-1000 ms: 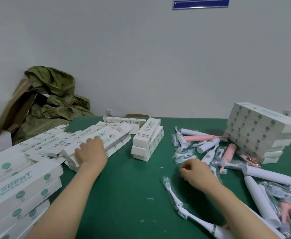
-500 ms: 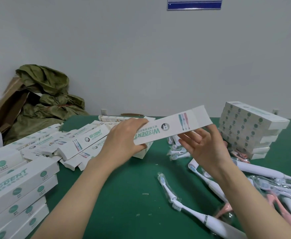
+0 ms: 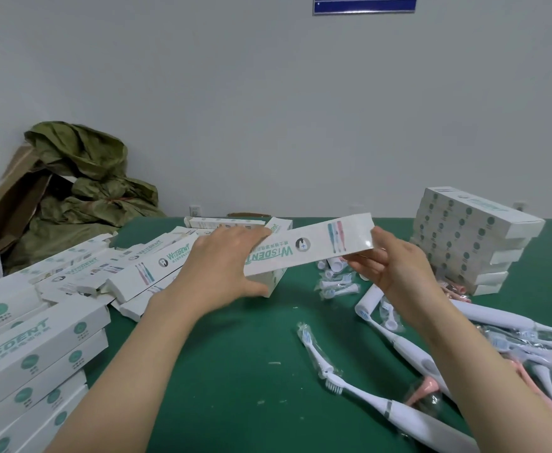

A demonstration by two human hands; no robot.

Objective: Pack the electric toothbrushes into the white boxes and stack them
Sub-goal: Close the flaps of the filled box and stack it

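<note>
"WISDENT" box (image 3: 307, 248), both hands

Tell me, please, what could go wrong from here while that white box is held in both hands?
1. The left hand and right hand grip the box only at its ends; squeezing it open could crease the thin card.
2. The right forearm hangs just above the loose toothbrushes; lowering it might roll some away.
3. The stack of boxes at the right looks uneven, so a bump might topple it.
</note>
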